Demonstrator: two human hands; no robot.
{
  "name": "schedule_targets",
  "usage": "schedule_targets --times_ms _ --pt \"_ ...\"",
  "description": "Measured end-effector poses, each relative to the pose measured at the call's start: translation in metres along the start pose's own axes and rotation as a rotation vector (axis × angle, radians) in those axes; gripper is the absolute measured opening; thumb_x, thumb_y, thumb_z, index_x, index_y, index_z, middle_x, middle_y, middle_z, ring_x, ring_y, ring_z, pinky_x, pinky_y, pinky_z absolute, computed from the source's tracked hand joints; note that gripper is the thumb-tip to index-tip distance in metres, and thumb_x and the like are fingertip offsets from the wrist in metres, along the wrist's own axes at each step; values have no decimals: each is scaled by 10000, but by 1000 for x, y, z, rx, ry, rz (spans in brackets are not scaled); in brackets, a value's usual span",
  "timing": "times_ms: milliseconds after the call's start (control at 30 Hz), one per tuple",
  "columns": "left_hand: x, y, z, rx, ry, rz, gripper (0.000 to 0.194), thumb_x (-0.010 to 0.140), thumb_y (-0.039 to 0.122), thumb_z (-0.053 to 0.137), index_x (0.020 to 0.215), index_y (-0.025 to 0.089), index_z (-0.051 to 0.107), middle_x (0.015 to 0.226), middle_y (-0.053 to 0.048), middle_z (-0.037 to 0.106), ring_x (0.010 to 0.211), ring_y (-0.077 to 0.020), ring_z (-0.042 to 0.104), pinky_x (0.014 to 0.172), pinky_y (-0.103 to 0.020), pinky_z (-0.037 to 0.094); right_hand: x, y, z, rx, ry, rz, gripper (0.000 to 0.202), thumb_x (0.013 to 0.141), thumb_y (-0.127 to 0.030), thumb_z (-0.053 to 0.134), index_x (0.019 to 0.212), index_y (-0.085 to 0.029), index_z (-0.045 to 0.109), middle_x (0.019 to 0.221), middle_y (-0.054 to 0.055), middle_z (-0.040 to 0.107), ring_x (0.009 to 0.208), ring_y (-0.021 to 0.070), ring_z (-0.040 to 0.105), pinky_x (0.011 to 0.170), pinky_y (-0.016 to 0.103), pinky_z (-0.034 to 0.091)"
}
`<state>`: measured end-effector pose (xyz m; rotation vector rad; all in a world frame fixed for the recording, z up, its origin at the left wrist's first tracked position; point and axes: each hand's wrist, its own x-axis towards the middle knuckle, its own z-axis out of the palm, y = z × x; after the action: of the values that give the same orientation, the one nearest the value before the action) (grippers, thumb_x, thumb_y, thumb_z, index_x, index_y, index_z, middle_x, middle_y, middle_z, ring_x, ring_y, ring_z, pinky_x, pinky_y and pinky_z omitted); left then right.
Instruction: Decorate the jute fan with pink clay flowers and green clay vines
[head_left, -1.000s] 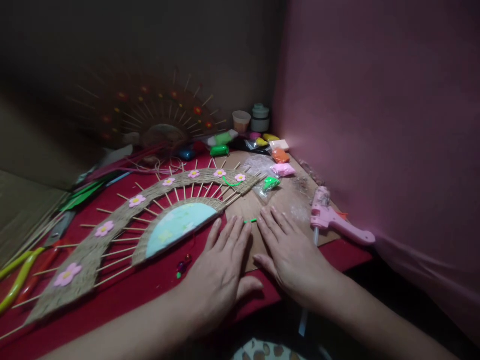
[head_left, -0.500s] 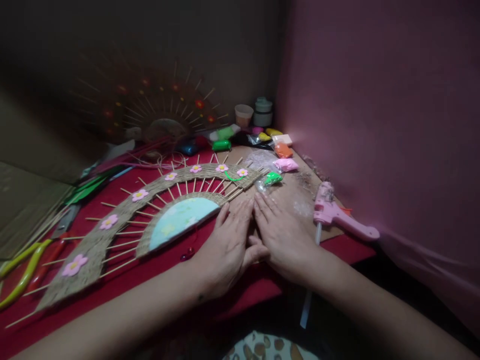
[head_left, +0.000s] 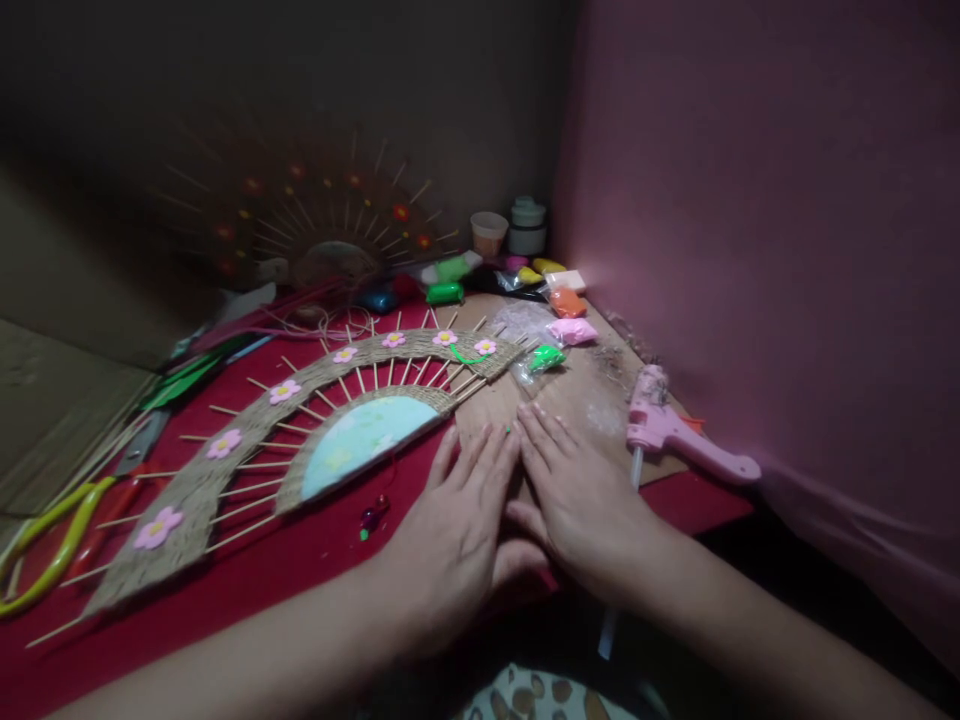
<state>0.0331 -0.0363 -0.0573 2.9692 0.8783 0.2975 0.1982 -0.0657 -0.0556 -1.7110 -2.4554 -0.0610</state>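
My left hand (head_left: 461, 520) lies palm down with its fingers stretched out over the brown board (head_left: 480, 405). My right hand (head_left: 581, 490) rests flat beside it, fingers also extended, the fingertips of both nearly meeting. A tiny bit of green clay (head_left: 508, 429) shows between the fingertips; anything more under the palms is hidden. Left of my hands spreads a woven fan-shaped piece (head_left: 259, 425) of twine and sticks. Pink clay flowers (head_left: 224, 444) dot its band, and a thin curved green clay strand (head_left: 469, 357) lies near its right end.
A pink glue gun (head_left: 667, 430) sits at the right edge. Packets of green clay (head_left: 546, 358), pink clay (head_left: 571, 331) and orange clay (head_left: 568, 303) lie behind my hands. Scissors (head_left: 75, 530) are at the far left. Another fan (head_left: 330, 215) stands at the back beside a cup (head_left: 489, 232).
Both hands have drawn back slightly toward me over the board. A speck of green clay now shows at the fingertips, and the dark red beads by my left wrist are more exposed.
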Motion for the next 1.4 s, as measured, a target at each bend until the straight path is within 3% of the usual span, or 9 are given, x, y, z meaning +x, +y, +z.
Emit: schedule_targets --times_ms 100,267,433,533,733,967,1167,1400 --pt "-3 3 0 15 -1 25 905 816 691 320 1429 33 215 1450 -222 329 1371 -326 245 1112 -523 187 -3 -2 -1 -1 -1 -6 694 892 -473 435 1367 28 364 1451 243 264 1364 319 217 1118 440 232" --pt "6 -3 -1 60 -7 -79 822 865 623 323 1401 2 274 1452 -235 318 1375 -333 230 1107 -537 175 8 2 -3 -6 -44 18 710 910 -480 388 1369 59 334 1444 259 277 1370 325 199 1127 457 191" --pt "-8 1 2 87 26 22 856 834 666 330 1401 25 287 1440 -216 353 1362 -334 264 1108 -522 178 -2 1 -1 -2 -22 25 745 887 -556 376 1384 -1 351 1465 212 267 1369 316 215 1118 443 229" --pt "-8 -5 1 87 29 -40 804 867 620 325 1382 3 305 1422 -239 372 1360 -336 267 1102 -541 181 1 4 -4 -13 -34 43 730 900 -530 370 1383 15 340 1464 217 268 1371 318 207 1124 447 205" --pt "-4 -21 -7 -42 38 -131 723 914 530 328 1430 54 153 1450 -234 328 1383 -293 227 1099 -542 217 10 14 -16 7 -29 119 737 879 -496 446 1389 22 321 1478 213 226 1373 295 209 1122 419 220" --pt "16 -9 -8 -149 23 -87 774 890 543 385 1440 59 133 1483 -219 267 1404 -270 156 1128 -496 191 14 7 -12 -19 -55 56 694 897 -431 436 1373 61 326 1465 250 221 1369 315 200 1124 434 204" --pt "0 5 0 -46 -32 -30 822 856 611 377 1413 22 238 1449 -233 328 1381 -315 214 1106 -520 238 -6 -1 -3 -27 -51 61 741 885 -539 395 1361 29 377 1449 243 275 1362 339 202 1118 458 212" --pt "10 -4 -1 14 -15 -111 776 876 598 339 1388 16 303 1448 -230 331 1377 -313 230 1111 -538 202 6 6 -6 -66 -43 110 783 885 -564 365 1372 49 339 1460 259 229 1365 360 182 1115 467 205"
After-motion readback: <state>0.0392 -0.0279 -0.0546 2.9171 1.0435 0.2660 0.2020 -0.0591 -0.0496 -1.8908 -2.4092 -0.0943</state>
